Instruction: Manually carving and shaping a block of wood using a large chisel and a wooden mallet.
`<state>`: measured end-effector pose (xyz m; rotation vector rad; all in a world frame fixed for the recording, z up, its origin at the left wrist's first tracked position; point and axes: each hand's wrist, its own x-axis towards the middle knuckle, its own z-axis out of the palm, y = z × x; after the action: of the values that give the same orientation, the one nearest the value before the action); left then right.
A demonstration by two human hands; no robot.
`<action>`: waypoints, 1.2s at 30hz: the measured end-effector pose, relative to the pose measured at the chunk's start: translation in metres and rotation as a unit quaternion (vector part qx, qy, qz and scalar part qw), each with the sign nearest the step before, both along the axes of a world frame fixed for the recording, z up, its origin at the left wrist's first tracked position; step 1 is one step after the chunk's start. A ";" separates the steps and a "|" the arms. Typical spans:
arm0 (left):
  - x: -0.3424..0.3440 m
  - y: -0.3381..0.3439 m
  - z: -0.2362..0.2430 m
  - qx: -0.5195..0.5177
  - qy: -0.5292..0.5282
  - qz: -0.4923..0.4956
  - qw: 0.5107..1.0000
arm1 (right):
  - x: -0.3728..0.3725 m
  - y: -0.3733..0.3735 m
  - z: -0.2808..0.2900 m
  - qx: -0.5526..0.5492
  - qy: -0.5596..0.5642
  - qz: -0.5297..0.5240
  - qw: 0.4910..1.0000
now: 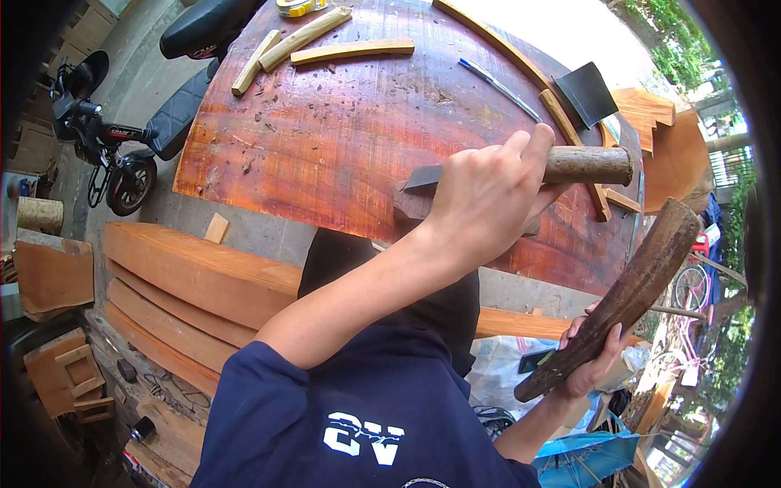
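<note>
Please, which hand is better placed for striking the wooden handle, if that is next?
Probably the right hand: it grips the thick stick, whose upper end appears near the free end of the wooden handle. The left hand is occupied, holding that handle.

Tool handle (592, 165) — partly hidden, tape measure (298, 8) — cropped

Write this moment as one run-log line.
left hand: gripping wooden handle, grey blade showing; right hand: gripping thick stick; tabletop: pen, tape measure, wood strip
</note>
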<state>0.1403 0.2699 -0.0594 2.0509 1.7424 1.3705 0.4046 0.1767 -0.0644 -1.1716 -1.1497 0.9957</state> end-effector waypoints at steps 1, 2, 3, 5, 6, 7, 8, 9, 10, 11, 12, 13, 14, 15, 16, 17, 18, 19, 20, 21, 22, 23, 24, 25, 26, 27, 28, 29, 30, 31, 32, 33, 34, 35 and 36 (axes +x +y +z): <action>0.001 0.000 0.000 0.000 0.000 0.001 1.000 | -0.001 0.002 0.003 0.000 0.000 0.001 1.000; 0.002 0.000 -0.002 -0.014 0.014 -0.001 1.000 | -0.002 0.005 0.006 0.002 0.005 -0.020 1.000; 0.003 0.000 -0.004 -0.029 0.029 -0.003 0.999 | -0.003 0.006 0.008 0.004 0.011 -0.041 0.999; 0.002 0.006 -0.018 0.038 0.055 0.005 0.998 | -0.002 0.009 0.011 0.016 0.011 -0.031 0.999; 0.002 0.009 -0.024 0.104 0.082 0.013 0.991 | -0.003 0.009 0.012 0.014 0.026 -0.026 0.999; 0.001 0.007 -0.019 0.104 0.082 0.011 0.991 | -0.003 0.008 0.012 0.012 0.042 -0.022 0.999; -0.001 0.004 -0.014 0.013 0.071 -0.043 0.996 | -0.002 0.008 0.011 0.012 0.041 -0.024 0.999; -0.004 0.002 -0.008 -0.079 0.060 -0.097 0.990 | -0.001 0.006 0.008 0.007 0.045 -0.025 0.999; -0.008 0.003 -0.005 -0.110 0.056 -0.142 0.982 | 0.000 0.005 0.007 0.003 0.049 -0.025 0.998; -0.011 0.004 -0.003 -0.109 0.057 -0.143 0.982 | 0.000 0.004 0.006 0.004 0.049 -0.027 0.998; -0.015 0.004 -0.001 -0.112 0.069 -0.201 0.971 | 0.001 0.002 0.006 -0.003 0.047 -0.030 0.998; -0.018 0.004 -0.001 -0.115 0.081 -0.258 0.956 | 0.000 0.001 0.004 -0.011 0.047 -0.033 0.998; -0.021 0.004 -0.001 -0.115 0.073 -0.291 0.947 | 0.000 0.001 0.003 -0.009 0.047 -0.035 0.998; -0.023 0.003 0.000 -0.114 0.075 -0.292 0.947 | -0.001 0.001 0.003 -0.007 0.057 -0.041 0.998; -0.024 0.002 0.001 -0.112 0.079 -0.312 0.940 | -0.002 0.001 0.002 -0.005 0.067 -0.048 0.997; -0.024 0.001 0.002 -0.110 0.083 -0.332 0.933 | -0.002 0.000 0.002 -0.004 0.067 -0.050 0.996; -0.024 -0.001 0.004 -0.109 0.083 -0.334 0.932 | -0.002 0.000 0.002 -0.008 0.055 -0.042 0.998; -0.021 -0.002 0.002 -0.109 0.083 -0.335 0.932 | -0.002 0.000 0.002 -0.011 0.042 -0.032 0.999; -0.015 -0.002 -0.003 -0.052 0.065 -0.323 0.943 | -0.001 -0.001 0.001 -0.011 0.042 -0.033 0.999; -0.010 -0.002 -0.005 0.005 0.047 -0.309 0.950 | 0.001 -0.001 0.000 -0.015 0.046 -0.033 0.998; -0.006 -0.002 -0.004 0.004 0.047 -0.310 0.950 | 0.002 -0.002 -0.002 -0.019 0.051 -0.033 0.998; -0.001 -0.002 -0.002 0.012 0.046 -0.282 0.958 | 0.002 -0.002 -0.002 -0.019 0.051 -0.033 0.998; 0.003 -0.002 0.000 0.019 0.044 -0.254 0.966 | 0.003 -0.002 -0.003 -0.022 0.053 -0.035 0.998; 0.007 -0.002 0.002 0.019 0.045 -0.254 0.966 | 0.003 -0.002 -0.003 -0.024 0.055 -0.035 0.998; 0.011 -0.003 0.005 0.010 0.048 -0.228 0.972 | 0.003 -0.002 -0.004 -0.024 0.056 -0.035 0.998; 0.015 -0.003 0.007 0.001 0.050 -0.203 0.978 | 0.003 -0.002 -0.004 -0.023 0.055 -0.035 0.998; 0.019 -0.002 0.006 0.014 0.038 -0.182 0.983 | 0.004 -0.002 -0.003 -0.022 0.053 -0.035 0.998; 0.020 -0.001 0.005 0.013 0.037 -0.182 0.983 | 0.003 -0.002 -0.003 -0.022 0.053 -0.035 0.998; 0.020 0.001 0.004 -0.002 0.024 -0.168 0.985 | 0.001 -0.002 -0.002 -0.019 0.051 -0.033 0.998; 0.021 0.002 0.002 -0.016 0.011 -0.156 0.988 | 0.001 -0.002 -0.002 -0.016 0.050 -0.031 0.998; 0.020 0.002 0.000 -0.016 0.012 -0.156 0.988 | 0.001 -0.002 -0.002 -0.015 0.050 -0.031 0.998; 0.018 0.000 -0.003 -0.074 0.044 -0.168 0.982 | 0.002 -0.002 -0.004 -0.018 0.051 -0.033 0.998; 0.016 -0.001 -0.004 -0.131 0.077 -0.179 0.972 | 0.003 -0.002 -0.005 -0.021 0.052 -0.034 0.998; 0.013 -0.003 -0.004 -0.131 0.078 -0.179 0.972 | 0.004 -0.002 -0.006 -0.021 0.053 -0.035 0.998; 0.010 -0.005 -0.004 -0.138 0.094 -0.209 0.963 | 0.006 -0.001 -0.007 -0.018 0.054 -0.032 0.998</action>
<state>0.1507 0.2646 -0.0633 2.2662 1.3498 0.7876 0.4104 0.1756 -0.0711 -1.1619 -1.0065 1.0229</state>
